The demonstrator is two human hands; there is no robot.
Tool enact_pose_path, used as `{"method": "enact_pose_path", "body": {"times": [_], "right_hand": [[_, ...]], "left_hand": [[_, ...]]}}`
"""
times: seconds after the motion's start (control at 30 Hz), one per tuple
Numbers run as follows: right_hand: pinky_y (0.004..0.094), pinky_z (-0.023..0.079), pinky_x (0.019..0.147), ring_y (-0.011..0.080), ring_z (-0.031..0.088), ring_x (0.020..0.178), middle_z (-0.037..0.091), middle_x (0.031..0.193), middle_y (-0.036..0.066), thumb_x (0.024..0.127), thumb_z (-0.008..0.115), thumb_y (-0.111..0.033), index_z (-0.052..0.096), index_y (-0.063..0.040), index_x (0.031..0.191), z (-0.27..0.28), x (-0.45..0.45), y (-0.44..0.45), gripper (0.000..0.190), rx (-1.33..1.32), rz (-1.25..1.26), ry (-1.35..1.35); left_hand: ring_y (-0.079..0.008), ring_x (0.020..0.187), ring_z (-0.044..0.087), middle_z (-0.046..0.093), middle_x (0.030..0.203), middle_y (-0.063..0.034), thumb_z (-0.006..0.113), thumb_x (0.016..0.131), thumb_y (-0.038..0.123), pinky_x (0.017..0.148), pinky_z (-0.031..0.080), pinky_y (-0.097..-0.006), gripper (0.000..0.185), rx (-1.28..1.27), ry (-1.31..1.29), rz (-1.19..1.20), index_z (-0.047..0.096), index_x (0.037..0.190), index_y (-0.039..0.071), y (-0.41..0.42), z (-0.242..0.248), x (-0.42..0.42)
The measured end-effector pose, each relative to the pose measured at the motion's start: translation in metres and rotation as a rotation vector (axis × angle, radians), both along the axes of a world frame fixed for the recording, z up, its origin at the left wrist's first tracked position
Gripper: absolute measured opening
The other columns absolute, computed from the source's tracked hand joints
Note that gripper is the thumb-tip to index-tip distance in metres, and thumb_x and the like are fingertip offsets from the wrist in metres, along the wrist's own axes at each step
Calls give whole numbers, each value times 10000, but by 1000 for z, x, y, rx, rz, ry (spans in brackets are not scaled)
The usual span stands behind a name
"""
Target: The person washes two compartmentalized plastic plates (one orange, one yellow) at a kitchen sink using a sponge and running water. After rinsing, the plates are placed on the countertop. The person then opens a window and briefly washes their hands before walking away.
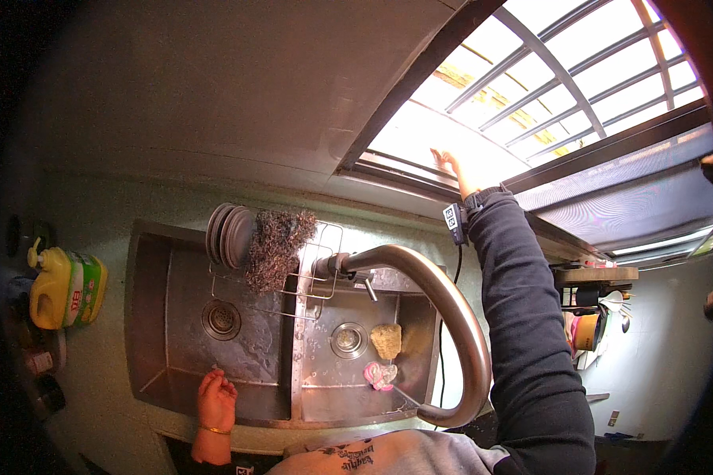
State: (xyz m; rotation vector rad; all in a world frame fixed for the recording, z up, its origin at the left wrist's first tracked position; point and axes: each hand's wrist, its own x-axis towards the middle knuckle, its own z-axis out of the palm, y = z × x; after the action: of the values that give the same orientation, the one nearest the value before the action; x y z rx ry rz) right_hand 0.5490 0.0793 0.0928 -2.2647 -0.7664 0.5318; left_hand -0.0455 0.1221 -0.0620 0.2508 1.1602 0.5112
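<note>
My right hand (450, 165) is stretched out at the sill of a barred window, its fingers apart; glare hides part of it, and nothing shows in it. Above the near edge of the left basin of the steel double sink (297, 380) is my left hand (217, 396), fingers curled; whether it holds anything small cannot be told. A thin stream runs from the curved faucet (451, 297) into the right basin. There lie a yellowish sponge (386, 341) and a pink and white scrubber (380, 375). Stacked plates (230, 236) and a brown fibrous mat (279, 246) sit on a wire rack (318, 291).
A yellow detergent jug (68, 288) stands on the counter to the left. A black cable (442, 368) runs down right of the sink. Utensils and a yellow container (587, 332) are beside a wooden shelf (597, 274) at the right. Window bars (561, 71) rise beyond my right hand.
</note>
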Motion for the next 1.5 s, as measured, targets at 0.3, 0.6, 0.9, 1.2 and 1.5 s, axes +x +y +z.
{"method": "enact_pose_path", "body": {"times": [0.3,0.6,0.9,1.2,1.5], "right_hand": [[312,414,899,214,563,989,603,1064,148,901,485,-322,586,-25,1104,-23,12,2,374,-12,67,-203],[316,417,896,227,562,975,595,1050,165,884,515,-323,587,7,1072,-43,25,-7,386,-50,46,-348],[224,472,679,119,546,768,589,894,71,893,519,-110,581,-2,974,3,-39,-3,148,364,-95,594],[333,469,667,258,577,751,580,803,122,751,640,-82,573,-15,850,-17,-242,-127,137,-94,611,61],[348,478,753,301,591,879,607,924,141,684,620,-18,617,-8,908,0,-256,-116,224,-51,933,138]], "left_hand": [[-129,699,529,538,754,-1,543,861,98,660,435,-275,76,5,-13,-12,566,933,98,-1,-1,3],[-139,717,530,544,779,-15,525,870,74,671,437,-286,91,43,-80,-42,565,951,74,-1,10,16],[-195,860,563,573,887,-78,472,919,111,803,469,-350,147,-90,-521,-376,538,1022,29,-19,49,116],[-265,1097,523,567,1131,-141,344,958,333,973,387,-432,419,-584,-909,-564,493,1178,9,-84,40,224],[-179,973,584,605,1054,-110,337,957,220,866,473,-318,338,-593,-1200,-580,545,1090,-12,-75,54,221]]}}
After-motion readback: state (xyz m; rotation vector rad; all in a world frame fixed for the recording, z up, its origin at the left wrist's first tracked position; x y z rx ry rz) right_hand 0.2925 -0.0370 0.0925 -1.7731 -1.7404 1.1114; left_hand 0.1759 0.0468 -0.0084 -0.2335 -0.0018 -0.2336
